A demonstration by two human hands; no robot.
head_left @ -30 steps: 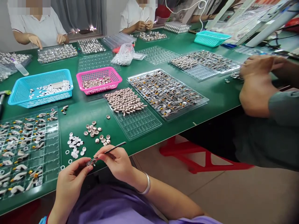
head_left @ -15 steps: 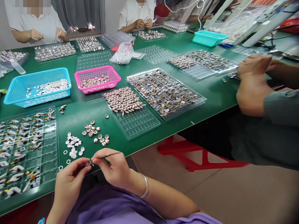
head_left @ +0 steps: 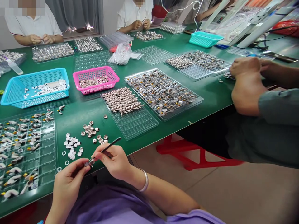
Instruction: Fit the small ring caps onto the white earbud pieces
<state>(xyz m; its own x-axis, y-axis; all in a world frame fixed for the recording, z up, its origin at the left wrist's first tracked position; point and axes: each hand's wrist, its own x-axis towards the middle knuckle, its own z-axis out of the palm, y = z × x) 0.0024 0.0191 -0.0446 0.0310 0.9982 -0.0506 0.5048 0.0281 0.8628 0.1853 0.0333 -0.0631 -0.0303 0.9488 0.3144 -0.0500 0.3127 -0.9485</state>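
At the table's front edge, my left hand (head_left: 70, 177) pinches a small round part (head_left: 86, 164) between thumb and fingertips. My right hand (head_left: 114, 160) grips a pair of dark, slim tweezers (head_left: 111, 144), their tip at the small part and their back end pointing up to the right. Just beyond my hands lie loose white caps (head_left: 72, 144), a few white rings (head_left: 64, 153) and several brownish-pink round shells (head_left: 90, 129). To the left, a clear tray (head_left: 48, 155) holds white curved pieces with yellow and dark bits.
A blue basket (head_left: 35, 101) and a pink basket (head_left: 98, 88) stand behind the loose parts. Filled clear trays (head_left: 198, 100) lie to the right. A co-worker's arm (head_left: 247, 90) reaches in at right, above a red stool (head_left: 198, 158). Two people in white sit opposite.
My right hand has tilted the tweezers more steeply, raising their back end. My left hand keeps the small part almost in place. The co-worker at far left has brought both hands together.
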